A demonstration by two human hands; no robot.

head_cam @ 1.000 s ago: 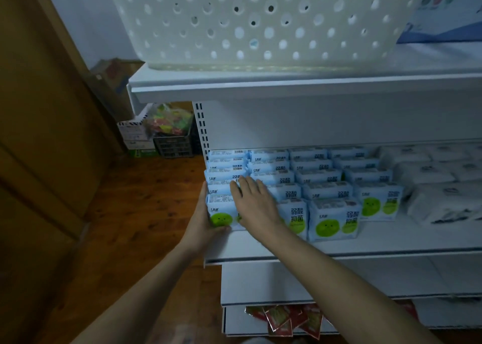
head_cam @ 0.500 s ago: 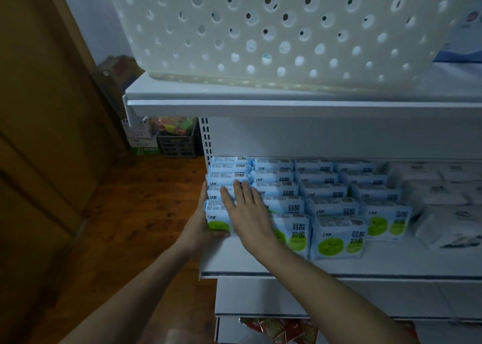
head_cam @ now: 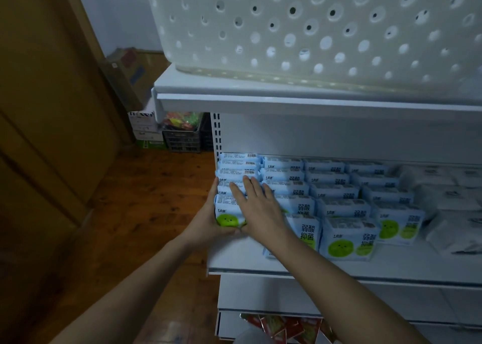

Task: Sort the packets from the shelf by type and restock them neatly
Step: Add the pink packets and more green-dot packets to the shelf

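At the shelf's left end, both hands are on the front packet [head_cam: 226,220] of the blue row. Left hand [head_cam: 208,222] cups its outer side, fingers curled round; right hand [head_cam: 257,208] lies flat on top, fingers straight. Vs a sec ago the hands barely moved, so prob just squaring the row up. Blue packets [head_cam: 344,213] fill the shelf [head_cam: 287,263] w/ white packs [head_cam: 456,229] on the right, basket [head_cam: 313,25] above.

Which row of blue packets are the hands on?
The leftmost row, at the shelf's end: left hand grips its side, right hand lies flat on top.
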